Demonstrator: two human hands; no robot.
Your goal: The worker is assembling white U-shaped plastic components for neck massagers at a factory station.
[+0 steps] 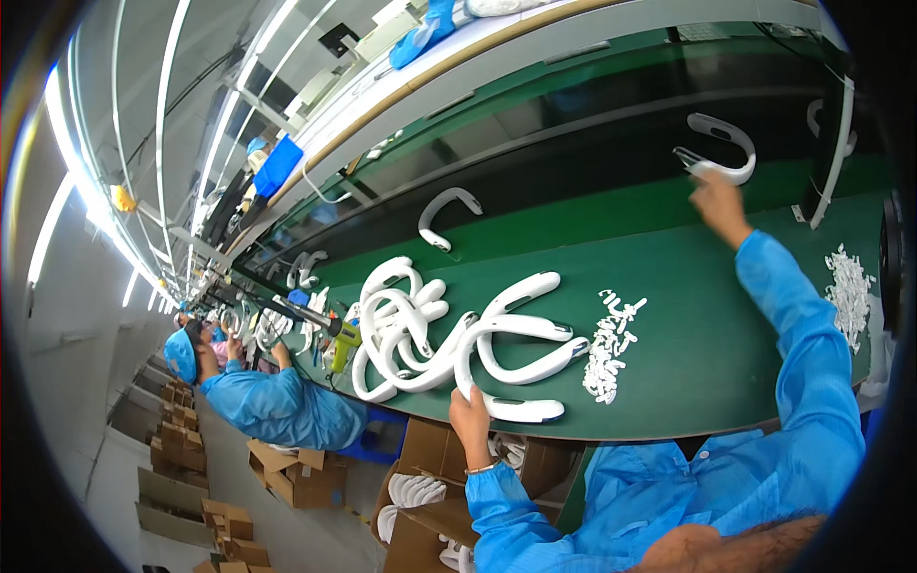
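Head view: a green tabletop (707, 344) runs from the right side, beneath the wearer's arms, away to the far left. Along its far edge lies a dark strip (602, 143), and above that stretches a long pale shelf (382, 100) with a blue tray (278, 167) on it. Past the near edge, toward the left, sits a co-worker (277, 406) in blue jacket and cap, arms reaching over the tabletop. Open cartons (287, 473) stand on the floor below the near edge; some contain white curved parts (416, 490).

White U-shaped loops (387, 315) are heaped on the tabletop between its near and far edges, left of the wearer, overlapping one another. The near loop (525, 411) lies at the right of the heap, one arm along the near edge; the wearer's left hand (469, 428) grasps it at its bend. A lone loop (447, 205) lies beyond the heap, by the far edge. The right hand (718, 202), blurred, is stretched past the far edge to the end of the far loop (743, 158); whether it grips or has released cannot be told.

A yellow-green power tool (346, 344) is just left of the heap. Smallest are the white chips: one scatter (607, 349) right of the heap, another (849, 296) near the right end.
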